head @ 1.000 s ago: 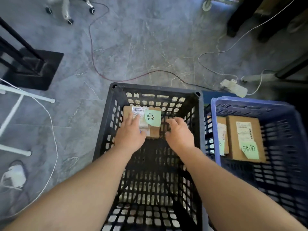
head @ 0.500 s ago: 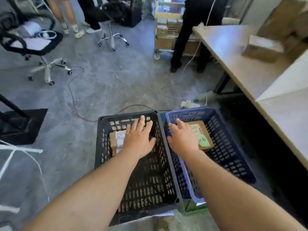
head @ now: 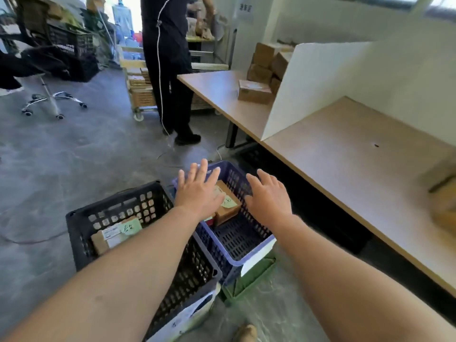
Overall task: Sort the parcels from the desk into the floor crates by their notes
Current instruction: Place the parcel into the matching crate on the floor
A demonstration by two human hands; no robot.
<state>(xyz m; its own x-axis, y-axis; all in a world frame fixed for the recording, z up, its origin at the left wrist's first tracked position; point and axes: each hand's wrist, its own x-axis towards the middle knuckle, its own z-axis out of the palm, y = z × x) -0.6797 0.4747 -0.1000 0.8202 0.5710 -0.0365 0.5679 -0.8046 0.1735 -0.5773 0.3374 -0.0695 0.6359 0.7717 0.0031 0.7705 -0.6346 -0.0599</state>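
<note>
Left hand (head: 197, 193), right hand (head: 269, 198) mid-frame above blue crate (head: 234, 239), fingers spread, nothing held. Noted parcel (head: 228, 210) inside it; second parcel (head: 112, 238) in black crate (head: 128, 206), lower left.

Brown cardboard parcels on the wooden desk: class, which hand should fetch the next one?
Probably right: the empty right hand is nearer the wooden desk and its brown cardboard parcels; the left hand, over the blue plastic crate, is farther.

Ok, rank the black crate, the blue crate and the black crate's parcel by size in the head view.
Black crate
Blue crate: farther off, so the two may truly match
Parcel in the black crate, clearly smallest
</note>
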